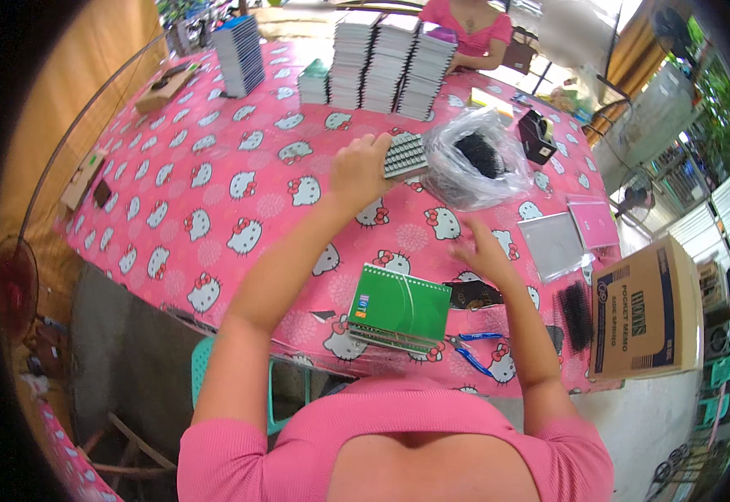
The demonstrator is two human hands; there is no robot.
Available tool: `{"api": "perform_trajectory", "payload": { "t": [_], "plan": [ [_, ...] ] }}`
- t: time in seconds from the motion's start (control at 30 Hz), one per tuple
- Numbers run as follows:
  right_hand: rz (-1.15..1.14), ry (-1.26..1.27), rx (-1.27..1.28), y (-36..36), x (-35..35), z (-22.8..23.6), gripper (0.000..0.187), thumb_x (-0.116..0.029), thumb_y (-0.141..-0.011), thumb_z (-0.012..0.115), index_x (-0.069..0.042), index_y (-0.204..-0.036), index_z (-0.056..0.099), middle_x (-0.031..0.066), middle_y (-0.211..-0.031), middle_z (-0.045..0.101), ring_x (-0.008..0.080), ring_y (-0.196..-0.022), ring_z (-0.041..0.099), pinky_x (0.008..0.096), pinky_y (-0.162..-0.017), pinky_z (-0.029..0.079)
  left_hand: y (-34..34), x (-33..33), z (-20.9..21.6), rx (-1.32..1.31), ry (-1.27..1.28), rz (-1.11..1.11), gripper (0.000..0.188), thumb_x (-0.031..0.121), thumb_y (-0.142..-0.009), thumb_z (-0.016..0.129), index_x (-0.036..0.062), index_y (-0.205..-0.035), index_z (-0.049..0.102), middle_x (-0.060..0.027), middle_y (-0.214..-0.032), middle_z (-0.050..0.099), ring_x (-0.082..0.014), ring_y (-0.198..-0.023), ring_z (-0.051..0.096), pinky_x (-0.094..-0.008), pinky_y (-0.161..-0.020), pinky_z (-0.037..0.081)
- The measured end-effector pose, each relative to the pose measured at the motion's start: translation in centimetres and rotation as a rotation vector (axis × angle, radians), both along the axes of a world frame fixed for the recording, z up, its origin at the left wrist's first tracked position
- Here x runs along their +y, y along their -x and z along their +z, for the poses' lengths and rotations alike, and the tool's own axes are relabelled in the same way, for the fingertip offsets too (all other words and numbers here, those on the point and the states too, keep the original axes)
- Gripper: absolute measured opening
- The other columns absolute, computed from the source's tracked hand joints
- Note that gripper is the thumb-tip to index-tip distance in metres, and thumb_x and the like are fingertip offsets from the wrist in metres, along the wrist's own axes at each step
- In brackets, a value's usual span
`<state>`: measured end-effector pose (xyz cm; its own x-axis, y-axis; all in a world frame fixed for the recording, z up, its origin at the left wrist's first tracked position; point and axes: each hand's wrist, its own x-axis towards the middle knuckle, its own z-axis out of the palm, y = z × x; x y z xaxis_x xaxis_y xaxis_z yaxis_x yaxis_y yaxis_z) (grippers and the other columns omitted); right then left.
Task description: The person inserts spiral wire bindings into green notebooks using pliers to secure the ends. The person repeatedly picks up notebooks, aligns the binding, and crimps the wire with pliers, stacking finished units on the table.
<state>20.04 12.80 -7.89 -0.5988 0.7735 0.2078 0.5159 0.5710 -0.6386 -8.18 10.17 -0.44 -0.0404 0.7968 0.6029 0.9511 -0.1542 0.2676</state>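
Left hand (356, 171): arm stretched forward, fingers gripping a pale spiral-bound pad (404, 156) above the pink tablecloth (214, 192).
Right hand (478, 251): blurred, fingers loosely spread, empty.
Packages: green notebook (400, 305) at near edge; brown carton (645, 309) far right; clear bag (475, 161) beside the pad.

Notebook (400, 303) is laid at table (214, 167) near edge, pliers (473, 356) at its 4 o'clock. Bag (473, 159) is set at notebook's 1 o'clock, coils (480, 153) inside. Stacks (390, 63) are placed at 12 o'clock, far side. Box (645, 314) is stood at 3 o'clock, comb (576, 314) between.
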Motion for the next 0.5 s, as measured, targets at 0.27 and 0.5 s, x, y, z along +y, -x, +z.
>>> {"api": "perform_trajectory", "payload": {
  "t": [0.27, 0.5],
  "plan": [
    [-0.349, -0.168, -0.435, -7.9, -18.8, -4.1, 0.061, -0.038, -0.075, 0.074, -0.004, -0.120, 0.050, 0.0168, -0.122, 0.049, 0.0353, -0.115, 0.048, 0.0583, -0.092, 0.038, -0.2, 6.6, 3.0, 0.560, 0.172, 0.068, 0.026, 0.014, -0.079, 0.064, 0.0124, -0.103, 0.054, -0.0081, -0.096, 0.062, -0.0257, -0.094, 0.063, -0.0397, -0.075, 0.049],
    [-0.493, -0.148, -0.326, -9.0, -13.2, -2.6, 0.039, -0.028, -0.088, 0.061, -0.014, -0.123, 0.053, 0.0118, -0.111, 0.051, 0.0301, -0.105, 0.050, 0.0518, -0.085, 0.037, -4.2, 11.4, 6.5, 0.714, 0.171, 0.093, 0.027, 0.014, -0.083, 0.062, 0.0137, -0.109, 0.054, -0.0075, -0.102, 0.063, -0.0244, -0.096, 0.063, -0.0380, -0.078, 0.049]
  ]
}}
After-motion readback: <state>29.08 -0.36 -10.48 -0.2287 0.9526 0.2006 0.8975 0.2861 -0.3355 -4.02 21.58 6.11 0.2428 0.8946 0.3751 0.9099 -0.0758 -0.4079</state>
